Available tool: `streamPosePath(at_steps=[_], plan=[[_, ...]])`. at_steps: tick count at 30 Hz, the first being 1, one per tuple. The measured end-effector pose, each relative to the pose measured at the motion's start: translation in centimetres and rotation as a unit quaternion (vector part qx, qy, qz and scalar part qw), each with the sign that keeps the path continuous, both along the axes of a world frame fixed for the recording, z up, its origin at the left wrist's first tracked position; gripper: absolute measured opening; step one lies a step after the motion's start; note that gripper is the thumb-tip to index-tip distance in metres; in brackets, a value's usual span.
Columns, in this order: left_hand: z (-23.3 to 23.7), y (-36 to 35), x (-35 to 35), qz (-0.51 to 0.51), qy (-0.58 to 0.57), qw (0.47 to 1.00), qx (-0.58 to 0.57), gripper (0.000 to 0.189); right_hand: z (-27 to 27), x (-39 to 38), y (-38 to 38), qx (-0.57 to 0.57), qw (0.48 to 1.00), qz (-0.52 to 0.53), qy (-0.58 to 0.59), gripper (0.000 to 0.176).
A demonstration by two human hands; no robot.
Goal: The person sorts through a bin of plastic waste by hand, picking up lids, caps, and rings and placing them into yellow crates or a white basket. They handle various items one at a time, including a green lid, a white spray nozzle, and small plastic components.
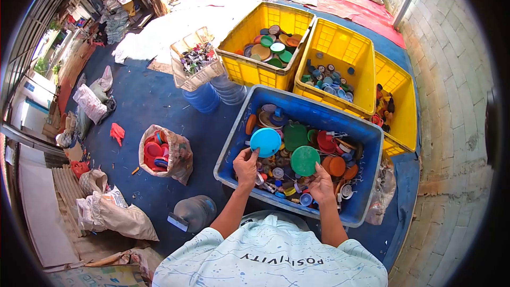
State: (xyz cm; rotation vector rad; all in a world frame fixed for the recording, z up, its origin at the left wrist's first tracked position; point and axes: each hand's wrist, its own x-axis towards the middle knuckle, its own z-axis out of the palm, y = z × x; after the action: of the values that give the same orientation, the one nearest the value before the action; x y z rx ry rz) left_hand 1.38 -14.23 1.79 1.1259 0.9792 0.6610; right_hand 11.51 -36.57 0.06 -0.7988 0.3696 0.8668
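Note:
Over the left part of a blue crate (229, 155), my left hand (246, 167) pinches a light blue lid (265, 142) by its lower edge. My right hand (321, 185) grips a green lid (305, 161) at its lower right rim, above the crate's middle. Both lids face up towards me. Beneath them lie many mixed plastic caps and lids, among them a dark green lid (295, 136), an orange lid (337, 166) and a red lid (326, 141). My hands partly hide the caps below.
Three yellow crates holding sorted caps stand behind, including one with round lids (255, 72). A cream basket (183, 77) rests on blue water jugs (202, 99). To the left are a sack of red lids (183, 159) and a grey jug (196, 212). A block wall (451, 127) runs along the right.

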Motion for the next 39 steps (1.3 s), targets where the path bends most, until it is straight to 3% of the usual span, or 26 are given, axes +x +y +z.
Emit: streamPosePath(at_steps=[5,9,12,16,18,21,28,33,37,39], plan=[[0.4,9.3,-5.8,0.011,-0.077,0.986,-0.151,0.02,-0.3,-3.3,9.9,-0.002,1.0,-0.009,0.011,0.018],[-0.3,18.9,-10.9,0.0,-0.075,0.987,-0.144,0.021,2.1,-7.4,21.6,0.016,0.999,-0.014,-0.048,0.016],[0.5,26.2,-14.8,-0.011,-0.068,0.99,-0.122,0.022,0.0,-10.2,28.8,0.053,0.999,-0.01,-0.009,0.015],[0.4,34.2,-18.1,0.029,-0.062,0.99,-0.125,0.02,1.0,-12.9,36.0,0.023,0.998,0.055,0.017,0.015],[-0.5,36.6,-18.5,0.038,-0.058,0.986,-0.149,0.019,0.6,-13.2,38.2,-0.008,0.999,0.036,0.039,0.016],[-2.2,38.9,-17.2,0.039,-0.043,0.976,-0.211,0.02,0.8,-12.6,40.5,-0.023,0.999,0.012,0.044,0.015],[-5.7,41.0,-11.6,-0.078,0.008,0.944,-0.321,0.021,-3.6,-10.1,43.9,-0.012,0.994,-0.068,0.087,0.015],[-6.6,44.3,-6.4,-0.145,0.064,0.935,-0.316,0.019,-7.1,-5.8,47.8,0.044,0.986,-0.124,0.103,0.014],[-6.6,48.1,-0.8,-0.203,0.059,0.92,-0.33,0.018,-6.4,-1.2,50.6,0.074,0.973,-0.194,0.101,0.013],[-5.5,49.5,3.2,-0.247,0.079,0.923,-0.285,0.018,-5.7,1.6,51.0,0.101,0.966,-0.225,0.076,0.009]])
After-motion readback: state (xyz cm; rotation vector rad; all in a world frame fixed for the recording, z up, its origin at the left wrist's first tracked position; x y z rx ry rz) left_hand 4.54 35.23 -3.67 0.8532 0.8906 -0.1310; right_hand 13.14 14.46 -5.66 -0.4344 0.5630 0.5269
